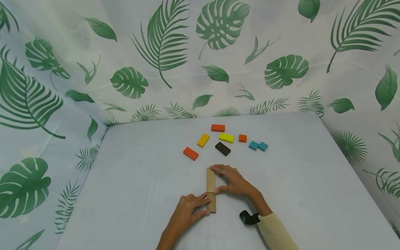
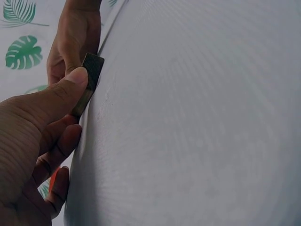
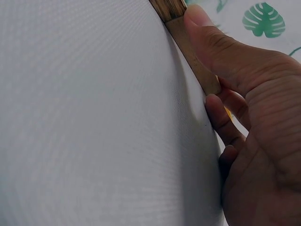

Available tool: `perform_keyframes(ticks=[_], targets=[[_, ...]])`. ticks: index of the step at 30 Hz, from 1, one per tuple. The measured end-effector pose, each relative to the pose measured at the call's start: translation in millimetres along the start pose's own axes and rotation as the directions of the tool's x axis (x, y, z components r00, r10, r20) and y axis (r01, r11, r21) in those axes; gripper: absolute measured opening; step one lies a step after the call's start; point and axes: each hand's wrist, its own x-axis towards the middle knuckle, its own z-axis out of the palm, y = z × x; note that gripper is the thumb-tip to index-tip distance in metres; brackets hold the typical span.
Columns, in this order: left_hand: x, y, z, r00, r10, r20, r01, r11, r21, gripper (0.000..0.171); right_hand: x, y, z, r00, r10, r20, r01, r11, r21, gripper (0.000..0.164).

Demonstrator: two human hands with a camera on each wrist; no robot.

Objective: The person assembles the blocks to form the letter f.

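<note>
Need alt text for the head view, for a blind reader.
A person's left grip holds a darker wooden block while the right grip holds a paler block end to end with it on a white tabletop. Beyond lie eight small coloured blocks, before a leaf-print backdrop.

– Left grip (image 2: 35, 117) up close, thumb (image 2: 70, 87) pressed against the block (image 2: 94, 67), dark at the top!
– And the fingers (image 2: 60, 147)?
– Bent below it, tips close by the white desk (image 2: 188, 117).
– Right grip (image 2: 77, 40)?
– Just beyond the block; contact, I can't tell.
– A red thing (image 2: 54, 177) peeks between the fingers, green leaf prints (image 2: 23, 52) behind.
</note>
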Motion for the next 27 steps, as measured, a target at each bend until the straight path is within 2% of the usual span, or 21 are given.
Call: perform_keyframes(ticks=[8, 17, 27], targets=[[-0.5, 0.4, -0.2, 1.000, 0.001, 0.006, -0.001, 1.000, 0.008, 0.041, -0.8, -1.9, -0.6, 1.000, 0.005, -0.002, -0.005, 1.000, 0.001, 0.081], [2.1, 0.3, -1.6, 1.000, 0.030, -0.006, -0.030, 0.999, 0.023, 0.041, -0.6, -2.2, -1.5, 1.000, -0.004, -0.005, 0.004, 1.000, -0.001, 0.080], [1.3, 0.8, -2.4, 1.000, 0.015, 0.002, -0.015, 1.000, 0.017, 0.041, -1.0, 2.1, 1.5, 0.999, -0.027, -0.021, 0.027, 1.000, -0.009, 0.080]])
